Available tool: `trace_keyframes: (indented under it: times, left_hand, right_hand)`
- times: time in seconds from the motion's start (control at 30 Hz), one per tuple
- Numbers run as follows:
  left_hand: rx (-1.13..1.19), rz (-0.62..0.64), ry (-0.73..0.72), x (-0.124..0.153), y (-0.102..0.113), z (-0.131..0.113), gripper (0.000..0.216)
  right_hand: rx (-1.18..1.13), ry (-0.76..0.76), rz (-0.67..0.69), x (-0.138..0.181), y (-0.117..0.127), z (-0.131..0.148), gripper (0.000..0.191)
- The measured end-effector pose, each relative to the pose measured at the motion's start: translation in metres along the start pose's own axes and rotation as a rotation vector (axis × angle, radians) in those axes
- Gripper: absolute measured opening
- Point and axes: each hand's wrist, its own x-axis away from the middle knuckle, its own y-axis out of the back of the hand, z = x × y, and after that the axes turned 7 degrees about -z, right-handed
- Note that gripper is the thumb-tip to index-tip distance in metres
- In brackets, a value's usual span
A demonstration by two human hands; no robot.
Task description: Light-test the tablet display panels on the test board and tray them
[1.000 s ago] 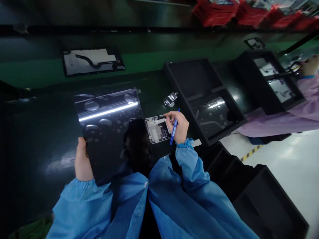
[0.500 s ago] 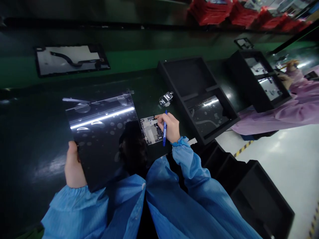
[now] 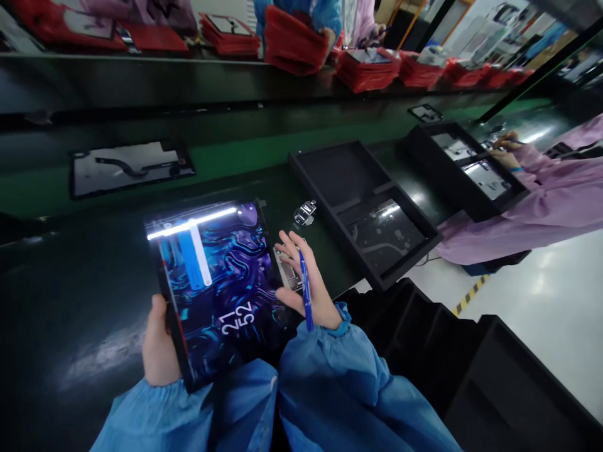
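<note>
My left hand (image 3: 159, 347) grips the near left edge of a tablet screen (image 3: 217, 282), tilted up toward me. The screen is lit with a blue and purple pattern and the digits 21 52. My right hand (image 3: 306, 282) lies at the screen's right edge with a blue pen (image 3: 305, 290) held against the palm and the fingers stretched out over a circuit board (image 3: 288, 271) that lies on the dark green bench (image 3: 70, 301). Both my sleeves are blue.
A small metal clip (image 3: 304, 213) lies beyond my right hand. A black foam tray (image 3: 363, 207) with two compartments stands to the right, another tray (image 3: 464, 166) farther right where a person in a pink sleeve (image 3: 541, 201) works. A back panel (image 3: 129, 166) lies on the conveyor. Red stacks (image 3: 367, 69) line the far side.
The screen has gone from dark to lit. My right hand has moved from the board's far end toward the screen's edge and its fingers have spread. The view has tilted upward.
</note>
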Motion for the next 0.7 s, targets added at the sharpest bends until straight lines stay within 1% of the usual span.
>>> trace_keyframes:
  times: [0.03, 0.1, 0.2, 0.27, 0.3, 0.33, 0.4, 0.47, 0.5, 0.6, 0.7]
  left_hand:
    - [-0.001, 0.028, 0.043, 0.002, -0.002, 0.002, 0.037]
    - [0.003, 0.056, 0.074, 0.005, -0.006, 0.005, 0.037]
    - [0.028, 0.041, 0.047, 0.007, -0.009, 0.008, 0.035]
    - [0.045, 0.014, 0.034, 0.009, -0.011, 0.009, 0.034]
    - [0.054, 0.015, 0.030, 0.010, -0.011, 0.010, 0.034]
    - [0.065, 0.032, 0.024, 0.011, -0.012, 0.012, 0.034]
    - [0.092, 0.080, 0.030, 0.012, -0.013, 0.014, 0.036]
    - [0.130, 0.105, 0.039, 0.012, -0.013, 0.016, 0.034]
    - [0.149, 0.103, 0.036, 0.011, -0.012, 0.017, 0.033]
    - [0.188, 0.108, -0.010, 0.005, -0.007, 0.018, 0.027]
    - [0.229, 0.134, 0.027, -0.001, -0.002, 0.018, 0.030]
  right_hand:
    - [-0.025, -0.006, 0.036, 0.002, -0.002, 0.004, 0.089]
    - [-0.052, -0.017, 0.055, 0.005, -0.004, 0.007, 0.092]
    - [-0.063, -0.034, 0.037, 0.006, -0.004, 0.007, 0.081]
    - [0.001, -0.057, -0.011, 0.007, -0.006, 0.006, 0.075]
    - [0.052, -0.068, -0.042, 0.008, -0.007, 0.005, 0.075]
    - [0.102, -0.075, -0.069, 0.008, -0.009, 0.004, 0.079]
    - [0.148, -0.077, -0.103, 0.008, -0.012, 0.001, 0.094]
    - [0.110, -0.075, -0.103, 0.009, -0.014, -0.001, 0.104]
    - [0.080, -0.076, -0.101, 0.010, -0.014, -0.002, 0.104]
    - [0.050, -0.083, -0.110, 0.012, -0.014, -0.002, 0.092]
    - [0.066, -0.064, -0.136, 0.009, -0.012, 0.002, 0.082]
